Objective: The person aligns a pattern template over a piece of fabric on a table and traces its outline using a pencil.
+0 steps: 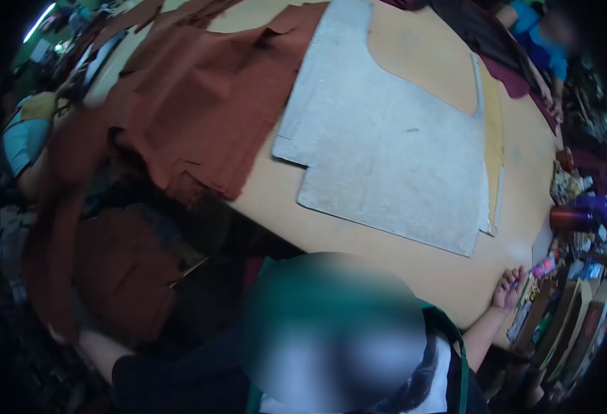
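At the far lower left my left hand (58, 336) is at the lower end of a hanging strip of brown fabric (55, 262); its fingers are mostly hidden by dimness and cloth. My right hand (508, 288) rests at the table's right edge, fingers curled around a thin pen-like item (513, 283). A large pale grey pattern board (393, 145) lies on the tan table (276, 214). Left of the board, rumpled brown fabric (207, 103) spreads over the table and hangs off its edge.
More brown fabric (124, 269) lies below the table at left. Boxes (569, 321) and a dark red container (571, 218) line the right edge. One person (540, 45) leans over maroon cloth (504, 77) at upper right; another person (29, 141) stands at left.
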Motion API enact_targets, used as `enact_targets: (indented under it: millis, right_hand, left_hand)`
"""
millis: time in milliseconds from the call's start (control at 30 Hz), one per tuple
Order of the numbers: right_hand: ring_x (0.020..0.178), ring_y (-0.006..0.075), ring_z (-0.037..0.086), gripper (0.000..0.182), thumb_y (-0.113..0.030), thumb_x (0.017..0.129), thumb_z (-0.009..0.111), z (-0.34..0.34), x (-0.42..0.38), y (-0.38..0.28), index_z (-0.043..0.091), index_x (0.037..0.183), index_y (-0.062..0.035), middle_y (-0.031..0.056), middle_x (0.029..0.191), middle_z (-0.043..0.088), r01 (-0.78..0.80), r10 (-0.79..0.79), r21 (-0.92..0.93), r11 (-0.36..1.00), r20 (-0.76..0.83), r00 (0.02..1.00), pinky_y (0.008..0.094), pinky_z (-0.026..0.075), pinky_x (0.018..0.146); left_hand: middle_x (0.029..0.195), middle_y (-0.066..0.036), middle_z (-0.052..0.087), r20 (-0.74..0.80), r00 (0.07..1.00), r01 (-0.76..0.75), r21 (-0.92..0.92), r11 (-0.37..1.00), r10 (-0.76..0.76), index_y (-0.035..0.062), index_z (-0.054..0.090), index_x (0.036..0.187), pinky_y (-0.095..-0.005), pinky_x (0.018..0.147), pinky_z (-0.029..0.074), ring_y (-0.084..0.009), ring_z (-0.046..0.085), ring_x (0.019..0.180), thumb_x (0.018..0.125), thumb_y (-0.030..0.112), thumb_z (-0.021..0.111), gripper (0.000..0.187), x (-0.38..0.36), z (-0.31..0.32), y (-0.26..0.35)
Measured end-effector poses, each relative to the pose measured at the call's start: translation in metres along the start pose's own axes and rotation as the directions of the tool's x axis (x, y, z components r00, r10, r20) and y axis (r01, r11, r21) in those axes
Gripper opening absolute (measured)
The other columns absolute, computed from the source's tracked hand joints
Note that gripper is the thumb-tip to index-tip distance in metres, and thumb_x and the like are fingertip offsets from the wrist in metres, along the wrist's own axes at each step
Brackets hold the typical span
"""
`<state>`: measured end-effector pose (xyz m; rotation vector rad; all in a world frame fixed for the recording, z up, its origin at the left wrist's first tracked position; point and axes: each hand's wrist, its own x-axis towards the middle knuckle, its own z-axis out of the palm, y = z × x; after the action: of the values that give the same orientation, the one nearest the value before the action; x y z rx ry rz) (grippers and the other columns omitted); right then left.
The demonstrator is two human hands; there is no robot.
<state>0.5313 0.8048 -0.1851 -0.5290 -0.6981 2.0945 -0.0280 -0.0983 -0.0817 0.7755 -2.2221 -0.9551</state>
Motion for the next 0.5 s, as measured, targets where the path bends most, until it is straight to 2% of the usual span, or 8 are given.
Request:
enact_targets:
  millis: [133,200,267,333,400,433,467,500]
  right_hand:
    - [0.064,0.011,0.037,0.026,-0.019,0.092,0.041,0.009,-0.001,0.003,0.049,0.107,-0.0006,0.0025,0.076,0.042,0.0,0.001,0.018,1.0,-0.064,0.998,0.0183,0.032,0.044]
    - [0.06,0.0108,0.039,0.021,-0.019,0.091,0.043,-0.007,0.003,0.0,0.051,0.1,-0.0022,0.0015,0.073,0.042,0.007,-0.011,-0.042,0.999,-0.096,0.995,0.0184,0.033,0.043]
    - [0.061,0.0116,0.046,0.018,-0.021,0.089,0.046,0.012,0.002,0.016,0.055,0.091,-0.0059,0.0024,0.077,0.049,0.107,-0.12,-0.062,0.992,-0.276,0.954,0.0217,0.039,0.048]
    - [0.071,0.0155,0.05,0.028,-0.028,0.089,0.042,0.024,0.009,0.027,0.058,0.091,-0.005,0.0056,0.079,0.054,0.017,-0.018,0.02,1.0,0.032,0.999,0.0282,0.043,0.06]
    - [0.068,0.0167,0.048,0.04,-0.039,0.089,0.039,0.076,0.009,0.041,0.057,0.094,-0.0034,0.0047,0.074,0.052,0.12,-0.121,-0.015,0.993,-0.225,0.967,0.0293,0.041,0.059]
    - [0.065,0.0164,0.047,0.041,-0.041,0.09,0.038,0.084,0.011,0.043,0.056,0.095,-0.0048,0.0034,0.072,0.051,0.093,-0.087,0.012,0.996,-0.238,0.967,0.0288,0.04,0.057]
    - [0.059,0.013,0.044,0.043,-0.045,0.089,0.037,0.113,0.01,0.047,0.053,0.098,-0.006,0.0008,0.068,0.047,0.118,-0.173,-0.154,0.981,-0.421,0.89,0.0252,0.037,0.054]
    - [0.058,0.0117,0.042,0.044,-0.046,0.089,0.037,0.117,0.009,0.053,0.053,0.098,-0.0061,-0.0001,0.066,0.045,0.126,-0.187,-0.177,0.976,-0.391,0.901,0.0241,0.036,0.053]
  left_hand:
    - [0.091,-0.009,0.045,0.086,0.99,-0.132,0.378,0.916,0.108,0.0039,0.051,0.087,-0.0344,0.076,0.033,-0.0223,0.043,0.083,0.075,0.032,0.048,0.031,-0.042,0.006,-0.043]
    - [0.09,-0.01,0.044,0.154,0.971,-0.235,0.478,0.846,0.182,0.0043,0.051,0.087,-0.035,0.075,0.033,-0.0229,0.042,0.082,0.076,0.033,0.047,0.031,-0.065,0.026,-0.048]
    - [0.089,-0.01,0.043,0.232,0.934,-0.353,0.508,0.785,0.27,0.0048,0.05,0.086,-0.0356,0.074,0.032,-0.0234,0.041,0.081,0.076,0.035,0.046,0.032,-0.09,0.055,-0.042]
    - [0.088,-0.01,0.043,0.315,0.88,-0.472,0.485,0.736,0.357,0.0052,0.05,0.085,-0.0362,0.074,0.032,-0.024,0.041,0.08,0.077,0.037,0.045,0.033,-0.119,0.085,-0.031]
    - [0.087,-0.01,0.042,0.36,0.831,-0.553,0.454,0.698,0.424,0.0056,0.049,0.084,-0.0367,0.073,0.032,-0.0245,0.04,0.079,0.077,0.039,0.044,0.034,-0.145,0.103,-0.016]
    - [0.087,-0.01,0.041,0.369,0.814,-0.578,0.44,0.687,0.448,0.0058,0.049,0.084,-0.037,0.072,0.032,-0.0248,0.04,0.078,0.077,0.039,0.044,0.035,-0.156,0.106,-0.011]
    - [0.086,-0.01,0.041,0.377,0.801,-0.595,0.423,0.683,0.465,0.0061,0.048,0.083,-0.0373,0.072,0.031,-0.025,0.04,0.078,0.078,0.04,0.043,0.035,-0.165,0.108,-0.007]
    - [0.086,-0.011,0.041,0.387,0.79,-0.609,0.415,0.676,0.475,0.0063,0.048,0.083,-0.0376,0.072,0.031,-0.0253,0.039,0.077,0.078,0.041,0.043,0.036,-0.167,0.113,-0.004]
